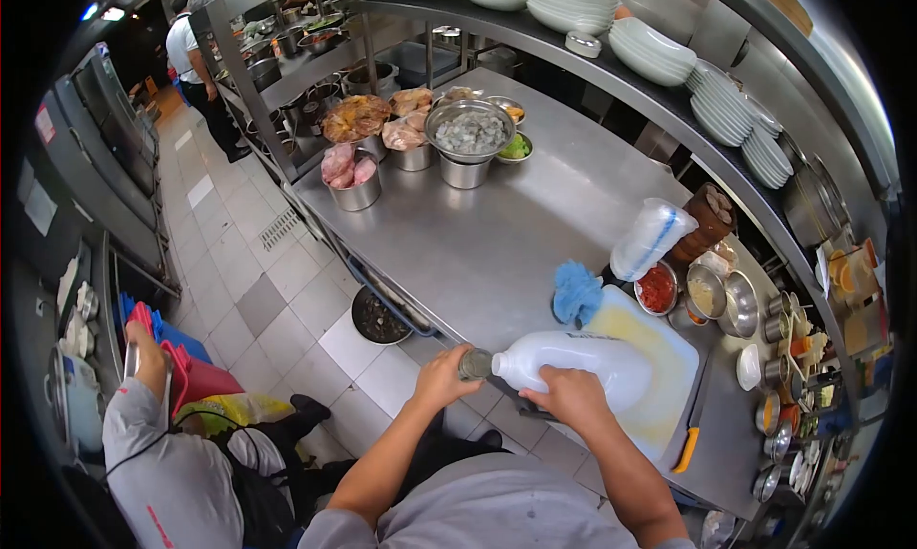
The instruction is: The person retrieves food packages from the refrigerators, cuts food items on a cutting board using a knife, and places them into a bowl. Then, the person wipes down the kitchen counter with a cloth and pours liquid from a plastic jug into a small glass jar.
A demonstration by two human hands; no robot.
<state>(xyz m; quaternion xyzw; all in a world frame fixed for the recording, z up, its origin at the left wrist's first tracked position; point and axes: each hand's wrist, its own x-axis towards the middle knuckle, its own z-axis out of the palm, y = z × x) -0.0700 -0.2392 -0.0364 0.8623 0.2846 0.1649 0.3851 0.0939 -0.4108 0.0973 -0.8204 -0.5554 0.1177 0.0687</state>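
In my left hand [441,377] is a small greenish glass jar [476,365], held just past the counter's front edge. My right hand [571,393] grips a large white plastic jug [597,366] that lies tipped over on its side, its open mouth close beside the jar. I cannot tell whether liquid is flowing between them. Under and behind the jug is a yellow-stained white cutting board [659,322]. A knife [690,439] with a yellow handle lies at the board's right, and a crumpled blue cloth [577,293] at its back left corner.
Metal pots of raw meat [355,191] and a colander of shrimp [469,132] stand on the steel counter [458,234]. Ingredient bowls [707,293] line the right side, below a shelf of plates [652,52]. A co-worker [177,473] bends at the left; another person [191,62] stands farther back.
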